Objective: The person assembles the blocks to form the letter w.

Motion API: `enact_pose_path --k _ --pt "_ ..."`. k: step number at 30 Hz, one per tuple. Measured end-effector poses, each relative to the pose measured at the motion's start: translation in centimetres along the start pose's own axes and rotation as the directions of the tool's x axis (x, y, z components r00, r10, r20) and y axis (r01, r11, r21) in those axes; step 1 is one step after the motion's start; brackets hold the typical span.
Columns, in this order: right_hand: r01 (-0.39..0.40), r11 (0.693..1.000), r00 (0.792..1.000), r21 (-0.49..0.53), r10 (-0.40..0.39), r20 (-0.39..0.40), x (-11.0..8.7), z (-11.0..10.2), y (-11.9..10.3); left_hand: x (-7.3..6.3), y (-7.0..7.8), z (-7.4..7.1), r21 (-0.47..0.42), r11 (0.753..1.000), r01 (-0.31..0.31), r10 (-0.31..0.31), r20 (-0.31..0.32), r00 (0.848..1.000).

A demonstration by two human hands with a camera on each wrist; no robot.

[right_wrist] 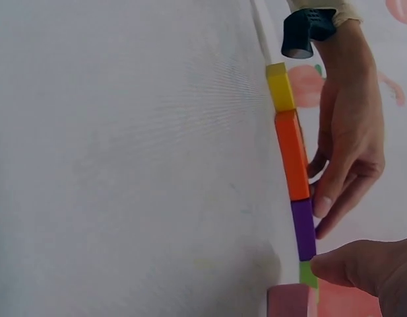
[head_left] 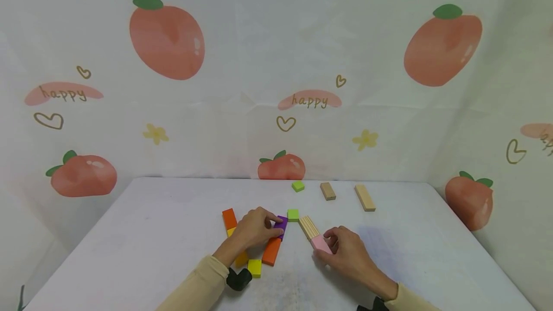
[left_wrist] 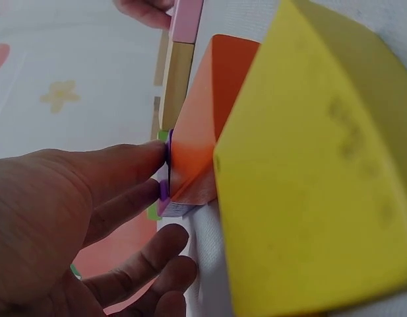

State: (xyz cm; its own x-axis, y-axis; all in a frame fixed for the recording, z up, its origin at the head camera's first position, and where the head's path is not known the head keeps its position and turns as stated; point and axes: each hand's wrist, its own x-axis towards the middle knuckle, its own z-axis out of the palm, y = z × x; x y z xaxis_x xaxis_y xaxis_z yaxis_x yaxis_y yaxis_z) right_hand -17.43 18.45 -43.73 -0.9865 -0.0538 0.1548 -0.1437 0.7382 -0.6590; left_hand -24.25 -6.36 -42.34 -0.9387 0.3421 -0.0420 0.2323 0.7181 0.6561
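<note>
My left hand [head_left: 252, 228] pinches a purple block [head_left: 282, 224] between thumb and index finger; the other fingers are loosely bent in the left wrist view. The purple block meets an orange block [head_left: 271, 252] at one end and sits close to a green block [head_left: 293, 215] at the other. My right hand [head_left: 347, 252] holds a pink block [head_left: 321, 244] with its thumb on the near side and fingers on the far side. That pink block abuts a ridged natural-wood piece [head_left: 308, 227]. In the right wrist view, the thumb [right_wrist: 348, 264] shows above the pink block [right_wrist: 287, 300].
A yellow block [head_left: 255, 268] joins the orange one to a slanting left row, topped by another orange block [head_left: 229, 218] and partly hidden by my left hand. Farther back lie a green block [head_left: 298, 185], a short wooden block [head_left: 328, 191] and a longer one [head_left: 365, 198].
</note>
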Motion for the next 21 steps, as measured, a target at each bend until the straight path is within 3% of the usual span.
enact_pose_path --k 9,16,21 --pt "-0.006 1.0 1.0 0.014 0.006 -0.021 1.4 -1.8 0.2 -0.2 0.0 0.0 0.0 1.0 -0.023 0.023 -0.006 1.0" --pt "0.009 1.0 1.0 -0.028 -0.009 -0.014 3.8 -2.3 1.3 -0.4 0.1 -0.1 0.006 0.999 -0.031 0.031 -0.019 0.999" --pt "0.073 0.997 0.997 -0.016 -0.072 0.019 6.0 -2.6 2.1 -0.5 0.2 -0.1 0.018 0.999 -0.029 0.029 -0.034 0.999"
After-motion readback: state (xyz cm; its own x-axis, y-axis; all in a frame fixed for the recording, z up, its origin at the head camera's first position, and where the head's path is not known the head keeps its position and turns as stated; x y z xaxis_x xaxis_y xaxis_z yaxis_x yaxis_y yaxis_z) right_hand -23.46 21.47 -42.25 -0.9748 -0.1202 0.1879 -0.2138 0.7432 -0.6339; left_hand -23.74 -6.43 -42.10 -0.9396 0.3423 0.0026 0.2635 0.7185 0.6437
